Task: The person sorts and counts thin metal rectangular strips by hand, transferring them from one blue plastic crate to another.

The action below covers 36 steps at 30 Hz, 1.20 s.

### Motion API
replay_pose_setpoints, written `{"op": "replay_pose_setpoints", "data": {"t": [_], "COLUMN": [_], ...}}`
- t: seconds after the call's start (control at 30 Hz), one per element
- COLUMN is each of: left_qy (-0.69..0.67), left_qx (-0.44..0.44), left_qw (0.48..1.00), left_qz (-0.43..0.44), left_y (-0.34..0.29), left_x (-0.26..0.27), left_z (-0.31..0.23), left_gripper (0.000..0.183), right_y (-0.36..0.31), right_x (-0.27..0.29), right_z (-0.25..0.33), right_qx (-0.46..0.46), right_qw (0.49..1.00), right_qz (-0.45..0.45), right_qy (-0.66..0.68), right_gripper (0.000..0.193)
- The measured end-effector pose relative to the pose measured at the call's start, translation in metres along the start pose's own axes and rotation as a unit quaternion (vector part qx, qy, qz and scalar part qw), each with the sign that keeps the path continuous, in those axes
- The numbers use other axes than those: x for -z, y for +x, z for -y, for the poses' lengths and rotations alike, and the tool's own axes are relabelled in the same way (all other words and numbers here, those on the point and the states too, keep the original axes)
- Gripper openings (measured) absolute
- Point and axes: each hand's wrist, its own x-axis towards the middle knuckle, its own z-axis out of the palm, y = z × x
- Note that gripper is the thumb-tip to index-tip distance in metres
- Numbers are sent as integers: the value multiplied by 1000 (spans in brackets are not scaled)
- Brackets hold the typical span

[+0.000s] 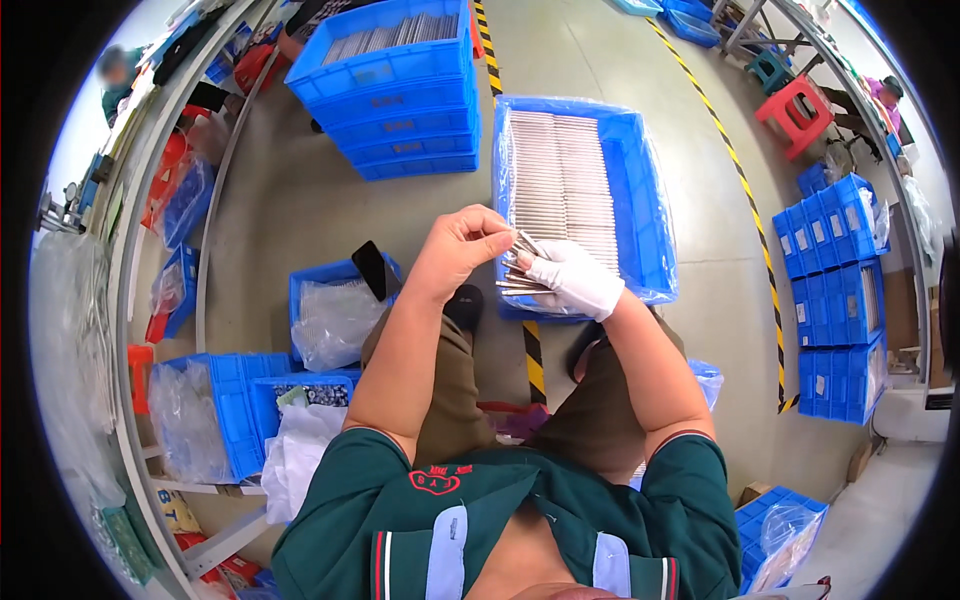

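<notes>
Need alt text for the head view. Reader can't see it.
White-gloved right grip holds a fan of thin metal rods, with the bare left grip pinching at their ends, at a blue bin packed with rows of thin pieces. Stacked blue crates stand left and right.

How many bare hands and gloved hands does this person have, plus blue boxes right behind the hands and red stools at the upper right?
Bare left hand: 1
Gloved right hand: 1
Blue box: 1
Red stool: 1
Total: 4
</notes>
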Motion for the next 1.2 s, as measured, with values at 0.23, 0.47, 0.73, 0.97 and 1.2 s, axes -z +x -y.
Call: {"op": "replay_pose_setpoints", "data": {"t": [0.23,0.47,0.73,0.97,1.2], "left_qy": [12,-41,-35,-75,-385], "left_qx": [-25,38,46,-34,117], "left_qw": [1000,998,997,983,885], "left_qz": [-6,17,45,-163,-236], "left_y": [0,3,1,12,26], "left_x": [3,2,-1,6,-30], "left_z": [5,5,3,14,72], "left_gripper": [8,9,8,11,19], "right_y": [-1,0,3,2,28], "right_x": [-4,-4,-5,12,-1], "right_z": [-2,3,0,-9,-3], "right_qx": [11,-9,34,38,170], "right_qw": [999,996,981,990,950], "right_qz": [-12,-27,-37,33,-58], "right_qy": [-41,-81,-188,129,257], "right_gripper": [27,27,25,25,29]}}
